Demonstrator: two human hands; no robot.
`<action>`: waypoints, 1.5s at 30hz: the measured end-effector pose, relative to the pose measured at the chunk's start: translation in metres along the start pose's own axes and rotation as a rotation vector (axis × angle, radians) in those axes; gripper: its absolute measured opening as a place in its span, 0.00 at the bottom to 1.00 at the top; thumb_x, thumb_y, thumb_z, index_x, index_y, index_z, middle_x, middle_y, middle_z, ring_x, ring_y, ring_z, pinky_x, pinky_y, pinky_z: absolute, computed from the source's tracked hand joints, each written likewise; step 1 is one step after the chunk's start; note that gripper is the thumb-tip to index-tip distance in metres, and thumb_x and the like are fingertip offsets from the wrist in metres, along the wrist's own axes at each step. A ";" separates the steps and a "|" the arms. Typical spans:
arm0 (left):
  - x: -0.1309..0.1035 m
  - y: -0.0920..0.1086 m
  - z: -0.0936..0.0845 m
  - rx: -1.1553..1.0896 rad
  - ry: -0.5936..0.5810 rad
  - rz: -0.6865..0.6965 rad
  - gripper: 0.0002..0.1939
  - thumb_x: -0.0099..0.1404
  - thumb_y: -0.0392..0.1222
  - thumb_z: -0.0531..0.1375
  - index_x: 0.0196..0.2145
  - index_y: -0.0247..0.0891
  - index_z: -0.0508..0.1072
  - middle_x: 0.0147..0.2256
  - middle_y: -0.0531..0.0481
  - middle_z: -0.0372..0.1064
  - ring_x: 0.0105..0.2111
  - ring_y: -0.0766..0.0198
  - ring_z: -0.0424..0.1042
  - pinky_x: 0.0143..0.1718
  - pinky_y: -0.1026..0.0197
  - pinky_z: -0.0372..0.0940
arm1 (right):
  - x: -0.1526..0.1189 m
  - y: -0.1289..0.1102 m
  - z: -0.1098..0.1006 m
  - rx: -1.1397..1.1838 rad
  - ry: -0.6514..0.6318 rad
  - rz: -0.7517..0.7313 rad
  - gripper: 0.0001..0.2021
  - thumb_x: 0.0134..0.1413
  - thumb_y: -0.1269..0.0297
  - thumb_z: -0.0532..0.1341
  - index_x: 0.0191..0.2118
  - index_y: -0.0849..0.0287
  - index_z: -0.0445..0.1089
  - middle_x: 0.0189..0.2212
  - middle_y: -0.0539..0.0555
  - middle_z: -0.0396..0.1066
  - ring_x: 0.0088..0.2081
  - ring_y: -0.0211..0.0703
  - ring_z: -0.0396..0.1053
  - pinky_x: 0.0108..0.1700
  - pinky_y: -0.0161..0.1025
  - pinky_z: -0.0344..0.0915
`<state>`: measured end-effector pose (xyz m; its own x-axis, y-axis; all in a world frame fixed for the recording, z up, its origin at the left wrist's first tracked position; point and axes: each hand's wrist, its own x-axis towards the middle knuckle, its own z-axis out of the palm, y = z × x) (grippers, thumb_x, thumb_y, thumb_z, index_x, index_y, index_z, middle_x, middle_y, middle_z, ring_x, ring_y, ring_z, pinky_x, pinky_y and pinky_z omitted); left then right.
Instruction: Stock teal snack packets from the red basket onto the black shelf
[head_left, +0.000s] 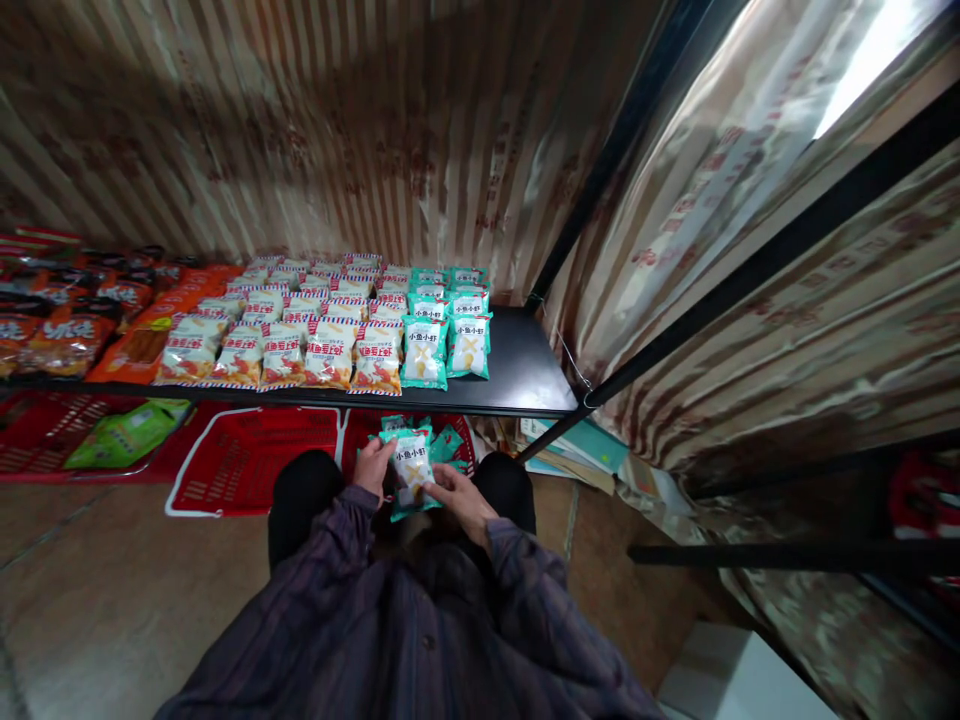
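Between my knees I hold a teal and white snack bag (pixel 411 462) upright in both hands. My left hand (pixel 373 467) grips its left edge, thumb on the front. On the lower right side, my right hand (pixel 459 498) pinches it with the fingers partly behind. Behind the held bag, more teal bags (pixel 448 445) lie in a red basket, partly hidden. Above on the black shelf (pixel 529 365), two rows of matching teal bags (pixel 425 352) stand beside several rows of white and orange snack bags (pixel 330 350).
Orange and dark snack bags (pixel 67 340) fill the shelf's left end. Underneath are red baskets (pixel 247 455), one with a green bag (pixel 127 432). A black slanted post (pixel 645 375) rises at the shelf's right end, near stacked papers (pixel 577 450). A white box (pixel 742 675) stands lower right.
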<state>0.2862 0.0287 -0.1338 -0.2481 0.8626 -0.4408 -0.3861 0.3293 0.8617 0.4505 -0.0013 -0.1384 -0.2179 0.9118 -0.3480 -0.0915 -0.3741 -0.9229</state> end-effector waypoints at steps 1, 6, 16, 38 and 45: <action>-0.001 0.007 0.002 -0.007 -0.017 0.024 0.24 0.40 0.54 0.66 0.32 0.36 0.70 0.29 0.50 0.73 0.33 0.60 0.72 0.37 0.61 0.63 | 0.002 -0.007 0.000 0.022 -0.013 -0.028 0.22 0.35 0.51 0.69 0.38 0.58 0.72 0.35 0.55 0.76 0.40 0.49 0.73 0.41 0.45 0.68; -0.011 0.039 0.012 0.015 -0.166 0.170 0.23 0.43 0.51 0.67 0.34 0.34 0.71 0.32 0.47 0.75 0.36 0.59 0.72 0.39 0.60 0.64 | 0.015 -0.053 -0.006 0.115 0.083 -0.139 0.23 0.40 0.46 0.66 0.40 0.57 0.73 0.39 0.55 0.75 0.43 0.47 0.71 0.46 0.42 0.66; -0.027 0.066 0.027 0.036 -0.308 0.269 0.20 0.49 0.49 0.67 0.37 0.35 0.73 0.36 0.46 0.75 0.39 0.57 0.73 0.46 0.55 0.64 | 0.024 -0.101 0.000 0.233 0.144 -0.179 0.16 0.29 0.56 0.73 0.25 0.59 0.74 0.23 0.47 0.72 0.26 0.33 0.67 0.34 0.33 0.64; -0.036 0.085 0.036 0.255 -0.157 0.407 0.19 0.50 0.55 0.63 0.19 0.35 0.66 0.19 0.58 0.58 0.23 0.70 0.56 0.25 0.68 0.52 | 0.018 -0.116 0.007 0.246 0.314 -0.332 0.16 0.29 0.54 0.71 0.26 0.59 0.74 0.19 0.46 0.70 0.21 0.35 0.62 0.26 0.35 0.60; -0.036 0.089 0.042 0.247 -0.136 0.420 0.23 0.49 0.58 0.63 0.16 0.36 0.61 0.17 0.59 0.52 0.21 0.72 0.52 0.23 0.67 0.49 | 0.022 -0.116 0.009 0.301 0.354 -0.347 0.17 0.28 0.54 0.72 0.26 0.59 0.74 0.20 0.47 0.72 0.23 0.37 0.65 0.29 0.37 0.64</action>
<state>0.2981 0.0434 -0.0305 -0.2127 0.9769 -0.0205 -0.0518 0.0096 0.9986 0.4475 0.0606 -0.0374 0.2075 0.9715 -0.1149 -0.3828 -0.0274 -0.9234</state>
